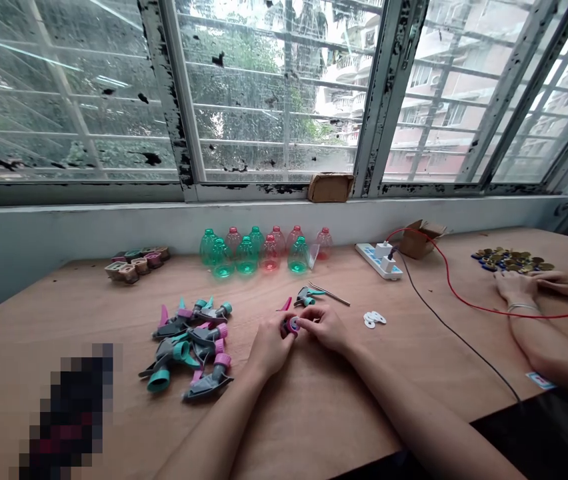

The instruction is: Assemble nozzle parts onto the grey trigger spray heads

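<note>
My left hand (273,345) is closed around a spray trigger head (287,305) with a pink trigger and a pink collar turned toward me. The fingers of my right hand (328,328) are pinched together at the collar's opening, where a pale round shape shows. Whether they grip it is too small to tell. Just beyond my hands lies a grey and teal spray trigger head (309,295), beside metal tweezers (331,293). Flat white washers (375,319) lie to the right. On the left, several grey spray trigger heads (209,340) with pink or teal parts form a pile.
Green and pink clear bottles (247,257) stand near the wall. A power strip (379,261) with red and black cables and a cardboard box (420,240) are at back right. Small containers (137,267) sit back left. Another person's hands (519,290) touch gold-coloured discs (511,260).
</note>
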Demonstrator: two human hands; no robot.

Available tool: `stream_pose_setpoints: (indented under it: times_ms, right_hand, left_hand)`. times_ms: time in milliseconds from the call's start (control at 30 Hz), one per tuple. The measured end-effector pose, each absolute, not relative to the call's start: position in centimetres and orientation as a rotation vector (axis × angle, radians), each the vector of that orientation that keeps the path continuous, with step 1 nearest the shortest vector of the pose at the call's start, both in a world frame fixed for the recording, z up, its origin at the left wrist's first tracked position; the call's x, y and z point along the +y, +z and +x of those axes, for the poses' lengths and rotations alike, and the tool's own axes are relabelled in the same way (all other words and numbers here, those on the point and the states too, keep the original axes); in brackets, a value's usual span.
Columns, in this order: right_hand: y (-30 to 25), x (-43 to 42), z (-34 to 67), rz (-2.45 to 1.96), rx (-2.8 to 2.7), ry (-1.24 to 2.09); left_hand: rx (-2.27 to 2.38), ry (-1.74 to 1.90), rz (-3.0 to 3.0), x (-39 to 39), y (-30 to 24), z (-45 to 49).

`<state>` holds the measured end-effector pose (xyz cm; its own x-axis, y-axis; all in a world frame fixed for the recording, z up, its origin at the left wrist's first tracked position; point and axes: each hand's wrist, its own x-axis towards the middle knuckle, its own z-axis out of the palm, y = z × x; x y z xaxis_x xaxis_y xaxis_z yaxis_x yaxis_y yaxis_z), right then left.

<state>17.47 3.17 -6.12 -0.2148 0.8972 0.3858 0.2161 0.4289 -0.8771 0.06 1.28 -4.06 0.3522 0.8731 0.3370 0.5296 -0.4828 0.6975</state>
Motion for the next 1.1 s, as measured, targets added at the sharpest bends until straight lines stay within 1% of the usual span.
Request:
stream_pose_setpoints:
  times_ms: [433, 633, 833, 1100]
  right_hand:
    - [-6.41, 2.66, 17.7, -1.023, -1.803, 0.675]
    - [-6.51, 2.49, 17.5, -1.003, -1.786, 0.672]
    - [-6.49, 2.48, 17.83, -1.016, -1.876, 0.482]
    - [-6.65, 2.39, 17.97, -0.977, -1.924, 0.45]
  left_hand:
    - [1.254, 0.933, 2.204, 0.72, -4.28, 0.38]
    - [1.248, 0.894, 2.172, 0.51, -4.2, 0.52]
    - [1.284, 0.924, 2.185, 0.48, -4.29, 0.65]
    - [1.265, 0.926, 2.193, 0.55, -4.46, 0.66]
